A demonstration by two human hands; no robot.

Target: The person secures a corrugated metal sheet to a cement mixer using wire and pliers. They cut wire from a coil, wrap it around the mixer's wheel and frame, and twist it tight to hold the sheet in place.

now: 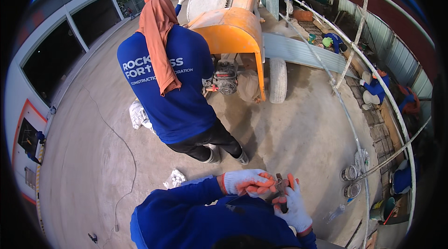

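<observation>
The left hand [249,181] comes in level, wrist straight, its fingers curled and pinching at the upper part of one small metal piece [279,186]; the right hand [295,206] slants up from the lower right, fingers raised and thumb bent across, in a narrow hold on the lower part; the piece sits upright between both palms, its exact kind too small to tell; both hands wear white gloves with orange-coated fingers.

On the concrete pavement [158,165] beyond, one white bundle [175,179] lies left of the left forearm; one worker [163,81] in a blue shirt stands at a concrete mixer [233,27], one engine [226,79] and one tyre [278,81] showing beneath; near the pavement's right edge stand two metal cans [350,173], side by side.
</observation>
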